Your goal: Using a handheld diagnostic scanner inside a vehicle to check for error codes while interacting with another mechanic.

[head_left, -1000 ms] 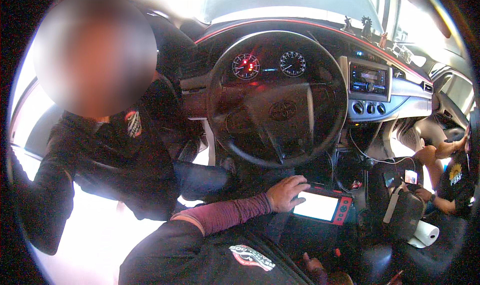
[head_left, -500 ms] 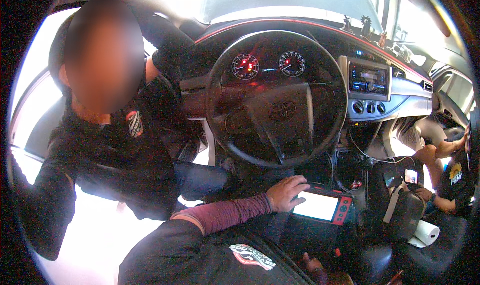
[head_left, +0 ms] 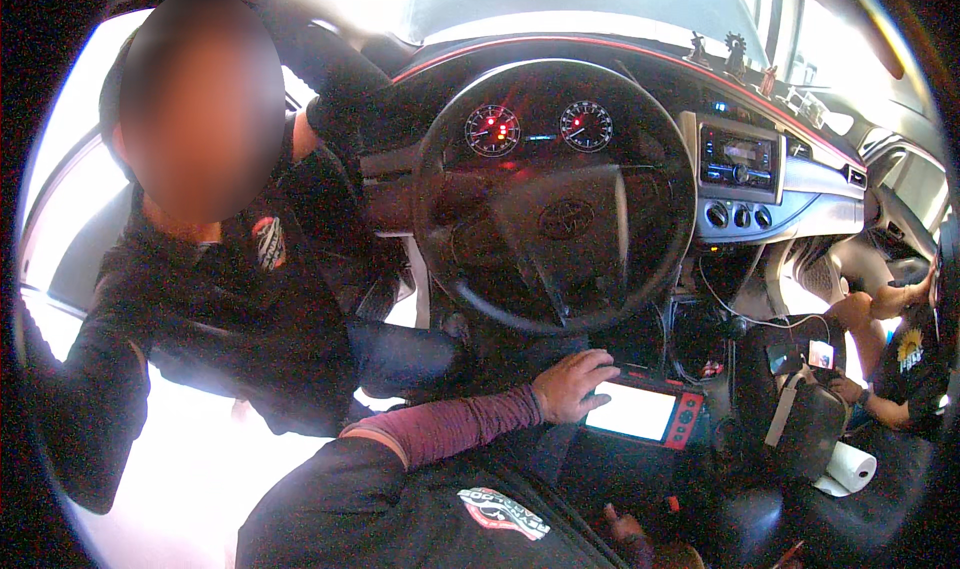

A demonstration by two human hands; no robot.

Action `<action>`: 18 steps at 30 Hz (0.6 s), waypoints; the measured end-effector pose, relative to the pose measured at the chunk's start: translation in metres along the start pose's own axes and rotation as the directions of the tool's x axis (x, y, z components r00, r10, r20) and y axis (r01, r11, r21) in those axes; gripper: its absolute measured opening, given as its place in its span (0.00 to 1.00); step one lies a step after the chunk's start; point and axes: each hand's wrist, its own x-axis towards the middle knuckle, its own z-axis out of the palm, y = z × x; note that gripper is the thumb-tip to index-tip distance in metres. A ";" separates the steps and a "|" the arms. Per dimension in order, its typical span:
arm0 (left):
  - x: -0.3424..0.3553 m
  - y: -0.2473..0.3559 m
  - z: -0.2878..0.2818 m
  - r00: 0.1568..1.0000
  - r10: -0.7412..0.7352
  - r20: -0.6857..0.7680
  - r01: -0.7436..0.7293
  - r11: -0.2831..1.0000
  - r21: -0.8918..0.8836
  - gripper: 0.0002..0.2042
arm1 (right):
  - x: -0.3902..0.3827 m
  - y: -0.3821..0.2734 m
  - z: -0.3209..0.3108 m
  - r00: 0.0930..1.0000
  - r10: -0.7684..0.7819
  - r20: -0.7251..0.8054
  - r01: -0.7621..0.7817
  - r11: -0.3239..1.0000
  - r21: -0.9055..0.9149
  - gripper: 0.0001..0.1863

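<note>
Inside a car's front cabin, a red-framed tablet sits on the near side of the steering wheel; probably rigid, moderately heavy and fragile-faced, best held by its sides. Left hand touches its left end, right hand lies nearer; I cannot tell either grip's closure. Beyond stretches the dashboard; a paper roll lies right.

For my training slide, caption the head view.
Left hand at the edge of a lit, red-framed tablet, below the steering wheel; right hand lower down.
</note>
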 end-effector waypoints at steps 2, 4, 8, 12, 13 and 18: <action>-0.002 -0.003 -0.001 1.000 -0.005 0.002 0.005 1.000 0.012 0.25 | 0.001 -0.005 -0.003 0.996 -0.031 0.087 0.028 0.999 0.034 0.57; -0.001 -0.003 0.001 1.000 0.001 0.003 -0.001 1.000 0.014 0.26 | 0.002 -0.004 -0.002 0.996 -0.008 0.084 0.005 1.000 0.025 0.57; 0.000 -0.007 0.004 1.000 -0.002 0.005 0.002 0.999 -0.048 0.26 | 0.003 -0.005 -0.001 0.997 -0.066 0.034 0.063 0.995 0.082 0.57; -0.003 -0.005 0.006 1.000 0.002 -0.022 -0.001 0.999 0.042 0.25 | 0.021 -0.060 -0.002 0.978 -0.193 0.084 0.191 0.981 0.024 0.56; -0.001 -0.001 0.008 1.000 0.007 -0.027 -0.006 0.999 0.046 0.25 | 0.023 -0.069 -0.002 0.973 -0.212 0.087 0.211 0.977 0.017 0.56; -0.001 0.000 0.003 1.000 -0.024 -0.006 0.024 0.999 0.027 0.27 | 0.032 -0.095 -0.002 0.955 -0.277 0.103 0.280 0.960 -0.014 0.56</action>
